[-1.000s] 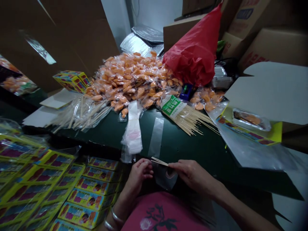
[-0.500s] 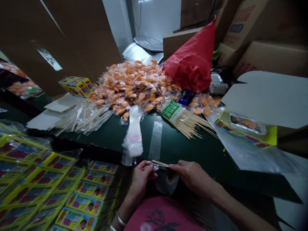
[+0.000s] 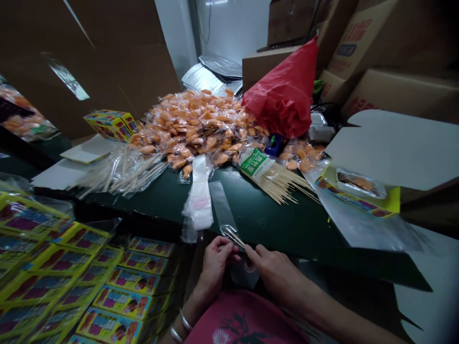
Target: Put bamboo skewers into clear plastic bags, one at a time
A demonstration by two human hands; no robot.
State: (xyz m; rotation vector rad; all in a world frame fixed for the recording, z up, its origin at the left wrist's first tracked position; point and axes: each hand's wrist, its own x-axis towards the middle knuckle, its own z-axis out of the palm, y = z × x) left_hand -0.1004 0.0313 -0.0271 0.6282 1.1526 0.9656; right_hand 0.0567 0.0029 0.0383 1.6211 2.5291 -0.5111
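Note:
Several thin bamboo skewers are pinched between the thumb and fingers of my right hand. Their far tips point into the near end of a long clear plastic sleeve lying on the table edge. My left hand is closed at that near end, thumb against fingers, gripping the sleeve's mouth. Left of the sleeve lies a stack of white-looking plastic bags. Farther back is a fanned bundle of skewers in a wrapper with a green label. Something in clear plastic, partly hidden, hangs below my hands.
A heap of wrapped orange pieces covers the back of the dark green table, beside a red bag. Bagged sticks lie left. Yellow printed boxes fill the lower left; an opened box is at right.
The sleeve's far end has swung left, and the skewers now slant up and left along it. My right hand has shifted slightly left and lower; my left hand stays close by.

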